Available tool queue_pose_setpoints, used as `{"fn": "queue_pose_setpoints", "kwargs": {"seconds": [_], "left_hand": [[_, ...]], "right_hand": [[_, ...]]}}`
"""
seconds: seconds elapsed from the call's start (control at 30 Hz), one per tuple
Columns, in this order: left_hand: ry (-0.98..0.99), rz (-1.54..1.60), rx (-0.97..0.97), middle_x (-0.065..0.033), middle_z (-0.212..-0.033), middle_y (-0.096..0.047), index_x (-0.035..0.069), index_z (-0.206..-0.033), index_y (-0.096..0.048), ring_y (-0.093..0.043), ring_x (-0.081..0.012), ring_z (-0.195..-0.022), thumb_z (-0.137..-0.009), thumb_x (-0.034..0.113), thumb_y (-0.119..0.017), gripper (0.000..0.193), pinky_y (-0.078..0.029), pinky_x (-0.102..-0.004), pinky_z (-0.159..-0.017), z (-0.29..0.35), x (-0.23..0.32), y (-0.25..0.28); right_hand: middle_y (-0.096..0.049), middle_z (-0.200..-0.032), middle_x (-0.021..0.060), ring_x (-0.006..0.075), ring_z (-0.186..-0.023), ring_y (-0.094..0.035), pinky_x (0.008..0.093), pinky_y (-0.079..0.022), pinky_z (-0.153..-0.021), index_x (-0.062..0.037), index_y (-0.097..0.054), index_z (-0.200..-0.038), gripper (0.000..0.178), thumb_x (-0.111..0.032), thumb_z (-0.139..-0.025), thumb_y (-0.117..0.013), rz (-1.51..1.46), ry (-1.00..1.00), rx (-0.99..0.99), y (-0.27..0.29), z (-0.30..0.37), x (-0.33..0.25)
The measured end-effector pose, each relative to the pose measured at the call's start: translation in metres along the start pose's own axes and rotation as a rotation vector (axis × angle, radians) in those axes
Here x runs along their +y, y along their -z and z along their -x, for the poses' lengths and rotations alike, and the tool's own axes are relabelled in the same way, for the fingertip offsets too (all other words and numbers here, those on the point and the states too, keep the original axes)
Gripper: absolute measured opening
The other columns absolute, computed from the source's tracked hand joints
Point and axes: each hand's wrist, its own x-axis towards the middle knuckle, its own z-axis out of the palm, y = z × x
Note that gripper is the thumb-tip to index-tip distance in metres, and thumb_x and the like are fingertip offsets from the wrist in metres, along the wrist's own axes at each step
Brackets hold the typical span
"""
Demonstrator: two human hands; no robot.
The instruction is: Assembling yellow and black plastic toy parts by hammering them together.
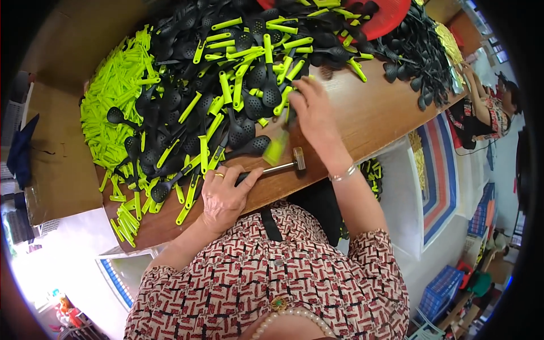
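My left hand [225,195] is closed around the black handle of a small hammer [280,168] at the table's near edge. Its metal shaft and block-shaped head point to the right. Just above the hammer, a lime-green piece [275,148] is smeared by motion. My right hand [313,110] is over the table, fingertips blurred beside a lime-green handle [283,101]; whether they grip anything is unclear. In front of both hands lie heaped black slotted spoons [240,131], many with lime-green handles.
Loose lime-green handles [113,107] pile up at the left, against a cardboard box [62,141]. A red basin [382,20] stands at the far side, and more black utensil heads [416,56] lie at the far right. Another person [487,110] sits beyond the table's right end.
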Motion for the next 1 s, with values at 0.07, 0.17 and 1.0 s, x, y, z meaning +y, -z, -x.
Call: {"fn": "queue_pose_setpoints", "kwargs": {"seconds": [0.07,0.17,1.0], "left_hand": [[0.003,0.038,-0.016,-0.0047,-0.1,-0.062,0.022,-0.127,-0.069,-0.059,-0.0231,-0.083,-0.074,0.008,-0.065,0.055,-0.042,-0.0391,-0.072,-0.001,-0.001,0.002],[0.012,0.067,-0.003,-0.002,-0.098,-0.061,0.024,-0.125,-0.07,-0.059,-0.0219,-0.082,-0.075,0.006,-0.068,0.053,-0.041,-0.038,-0.073,-0.003,0.001,0.006],[0.023,0.086,0.069,-0.0014,-0.094,-0.063,0.024,-0.117,-0.074,-0.061,-0.022,-0.081,-0.075,0.009,-0.075,0.045,-0.043,-0.038,-0.074,-0.004,0.0,-0.004]], "right_hand": [[-0.063,-0.114,0.0135,0.0348,-0.111,-0.056,0.048,-0.046,-0.092,-0.0031,-0.066,-0.109,0.024,-0.009,-0.086,-0.07,0.231,0.163,0.122,0.003,-0.044,0.008],[-0.062,-0.127,0.0105,0.0308,-0.119,-0.056,0.046,-0.044,-0.098,-0.0059,-0.063,-0.122,0.039,-0.005,-0.084,-0.066,0.575,0.384,0.126,0.007,-0.104,0.037],[-0.064,-0.124,0.0111,0.0349,-0.109,-0.066,0.0458,-0.054,-0.093,-0.0167,-0.053,-0.139,0.068,-0.017,-0.077,-0.081,0.604,0.114,0.103,0.105,-0.135,0.096]]}}
